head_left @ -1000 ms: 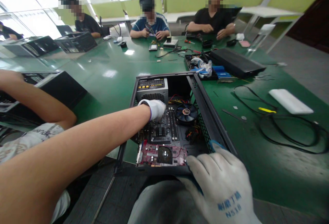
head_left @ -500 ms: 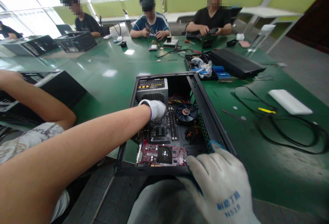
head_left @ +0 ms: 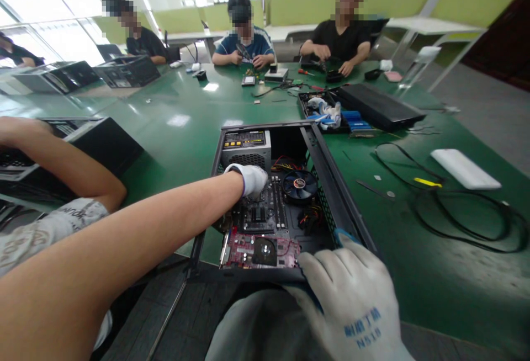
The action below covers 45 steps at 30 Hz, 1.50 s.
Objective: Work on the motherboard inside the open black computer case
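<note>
While right hand (head_left: 356, 289) is clamping fingers on near rim of open computer case (head_left: 342, 190), apparently steadying it, left hand (head_left: 252, 180) is reaching over motherboard (head_left: 259, 214); can't tell whether its fingers are gripping. Power supply (head_left: 246, 146) is sitting just beyond them.

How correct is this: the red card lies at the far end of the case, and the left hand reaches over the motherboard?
Not the far end: the head view shows the red card at the near end of the case, and the left hand reaches over the motherboard.
</note>
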{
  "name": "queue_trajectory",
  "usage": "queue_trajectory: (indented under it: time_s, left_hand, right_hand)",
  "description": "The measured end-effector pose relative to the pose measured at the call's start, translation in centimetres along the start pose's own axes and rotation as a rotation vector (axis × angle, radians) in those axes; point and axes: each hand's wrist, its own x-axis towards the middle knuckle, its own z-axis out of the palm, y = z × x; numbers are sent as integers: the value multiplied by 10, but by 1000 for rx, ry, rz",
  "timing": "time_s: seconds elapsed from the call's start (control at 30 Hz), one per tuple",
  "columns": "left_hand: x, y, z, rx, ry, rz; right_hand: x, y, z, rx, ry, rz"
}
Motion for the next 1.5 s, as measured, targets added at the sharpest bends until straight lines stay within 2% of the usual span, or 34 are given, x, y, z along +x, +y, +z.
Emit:
queue_trajectory:
  time_s: [0.2, 0.8, 1.17, 1.5]
  left_hand:
    - [4, -2, 2, -3, 3, -4]
    - [-2, 2, -3, 9, -28, 19]
    - [3, 1, -1, 16, -6, 17]
    - [5, 0, 0, 21, -49, 10]
  right_hand:
    - [-3, 0, 1, 9, 9, 3]
    - [1, 0, 0, 30, 0, 10]
    - [1, -1, -1, 35, 11, 3]
    - [-2, 0, 2, 22, -2, 0]
